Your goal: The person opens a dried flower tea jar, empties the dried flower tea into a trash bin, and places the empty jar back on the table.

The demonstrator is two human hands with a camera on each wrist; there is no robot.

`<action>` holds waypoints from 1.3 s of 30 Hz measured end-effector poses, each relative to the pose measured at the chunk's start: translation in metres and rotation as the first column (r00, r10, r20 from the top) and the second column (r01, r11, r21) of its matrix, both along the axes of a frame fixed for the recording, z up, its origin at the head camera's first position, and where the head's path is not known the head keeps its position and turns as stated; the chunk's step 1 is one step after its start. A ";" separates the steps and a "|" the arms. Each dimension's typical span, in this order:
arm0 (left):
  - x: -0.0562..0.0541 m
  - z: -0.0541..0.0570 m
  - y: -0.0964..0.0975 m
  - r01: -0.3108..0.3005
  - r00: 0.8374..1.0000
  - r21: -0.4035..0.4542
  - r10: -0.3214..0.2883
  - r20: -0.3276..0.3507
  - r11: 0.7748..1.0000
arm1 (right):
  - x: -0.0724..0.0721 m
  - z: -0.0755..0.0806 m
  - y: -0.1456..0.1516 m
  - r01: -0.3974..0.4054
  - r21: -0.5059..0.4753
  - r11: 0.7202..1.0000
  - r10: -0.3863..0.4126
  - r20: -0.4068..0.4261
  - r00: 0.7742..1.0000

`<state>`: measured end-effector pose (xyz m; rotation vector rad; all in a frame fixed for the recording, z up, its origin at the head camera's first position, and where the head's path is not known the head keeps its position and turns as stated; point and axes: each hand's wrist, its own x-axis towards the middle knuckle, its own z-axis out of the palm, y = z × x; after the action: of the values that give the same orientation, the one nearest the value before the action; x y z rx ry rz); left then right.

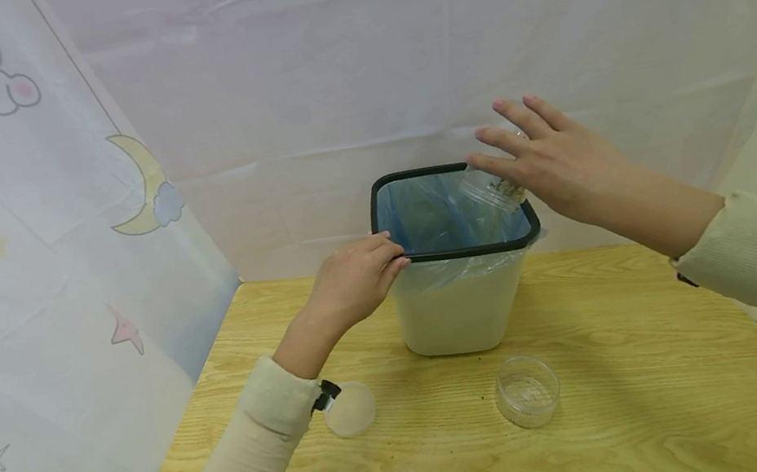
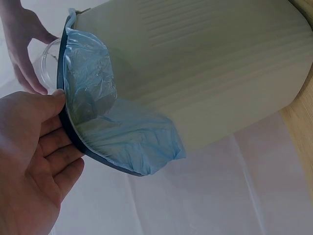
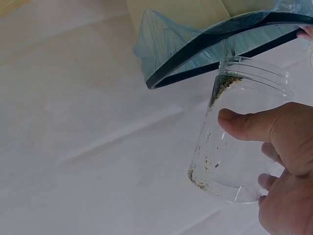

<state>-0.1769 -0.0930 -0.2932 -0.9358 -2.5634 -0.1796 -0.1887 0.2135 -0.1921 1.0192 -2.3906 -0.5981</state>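
A cream trash bin stands on the table, lined with a thin blue bag folded over its black rim. My left hand grips the rim at its near left corner, thumb on one side and curled fingers on the other in the left wrist view. Over the bin's right side, my right hand holds a clear plastic jar without a lid. The jar tilts mouth-down toward the bag. Dark crumbly bits cling near its mouth, with more specks along its wall and base.
In front of the bin on the wooden table sits a clear round container. A pale round disc lies beside my left cuff. A few dark specks dot the tabletop. Printed cloth hangs behind and at the sides.
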 end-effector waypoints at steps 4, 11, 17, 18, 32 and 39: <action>0.000 0.000 0.000 -0.003 1.000 -0.003 0.003 0.001 1.000 | 0.000 0.000 0.000 -0.010 0.006 1.000 0.010 -0.014 1.000; -0.001 -0.001 0.000 0.005 1.000 -0.001 -0.005 -0.013 1.000 | -0.001 -0.001 -0.001 -0.012 0.004 1.000 0.012 -0.016 1.000; 0.000 0.000 -0.001 0.001 1.000 -0.007 -0.001 0.000 1.000 | 0.000 0.000 -0.003 0.007 0.020 1.000 -0.007 -0.001 1.000; 0.000 0.001 -0.001 0.000 1.000 -0.007 0.000 0.003 1.000 | 0.000 0.000 -0.003 0.009 0.022 1.000 -0.009 0.001 1.000; 0.000 0.002 -0.001 -0.013 0.999 0.004 0.013 0.037 1.000 | 0.000 -0.002 -0.004 0.007 0.037 0.999 -0.006 -0.005 1.000; -0.001 0.001 -0.001 -0.009 0.999 0.005 0.009 0.036 1.000 | 0.000 -0.002 -0.004 0.006 0.037 0.999 -0.005 -0.017 1.000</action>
<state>-0.1776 -0.0941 -0.2925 -0.9271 -2.5978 -0.2025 -0.1882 0.2095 -0.1938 1.0195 -2.3770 -0.6527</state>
